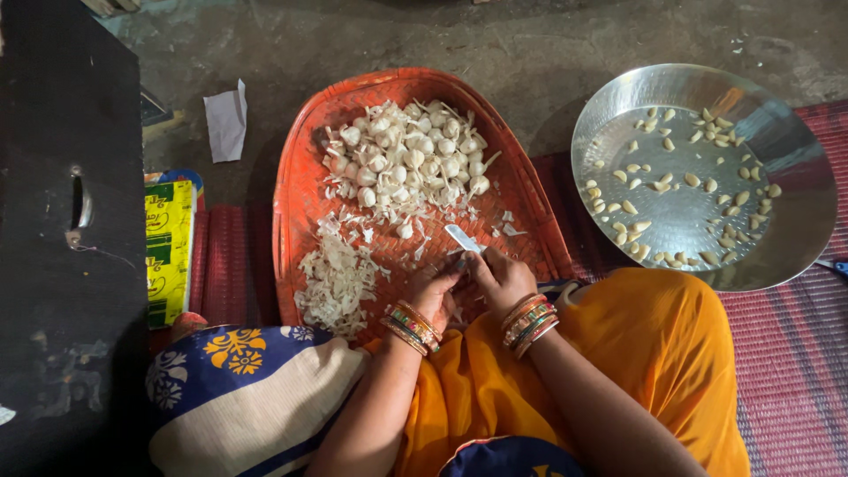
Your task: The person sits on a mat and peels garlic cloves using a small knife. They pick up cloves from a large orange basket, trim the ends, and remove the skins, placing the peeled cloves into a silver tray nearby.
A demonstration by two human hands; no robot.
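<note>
Left hand: the left hand (433, 287) sits low in the centre of the frame, fingers curled inward around something small that stays hidden between the fingertips; likely a garlic clove, but the view cannot confirm it.
Right hand: the right hand (503, 276) is pressed right against the left, closed around a small knife (461, 238) whose pale blade pokes up and to the left above the knuckles.
Bangles: stacked gold, green and red bangles (530, 322) ring both wrists.
Basket: an orange woven basket (305, 190) fills the middle of the frame, and both hands hover over its lower edge.
Garlic pile: unpeeled garlic cloves (411, 159) are heaped in the upper half of the basket, well above the hands.
Peels: a drift of papery white garlic skins (336, 283) lies in the lower left of the basket, just beside the left hand.
Steel plate: a round steel plate (795, 221) stands at the upper right, apart from the basket.
Peeled cloves: peeled garlic cloves (685, 190) are scattered across the plate's floor.
Lap: orange cloth (654, 353) covers the person's lap at the bottom of the frame.
Floor: a reddish woven mat (786, 353) lies under the plate at the right, and a scrap of white paper (226, 122) rests on bare ground at the upper left.
</note>
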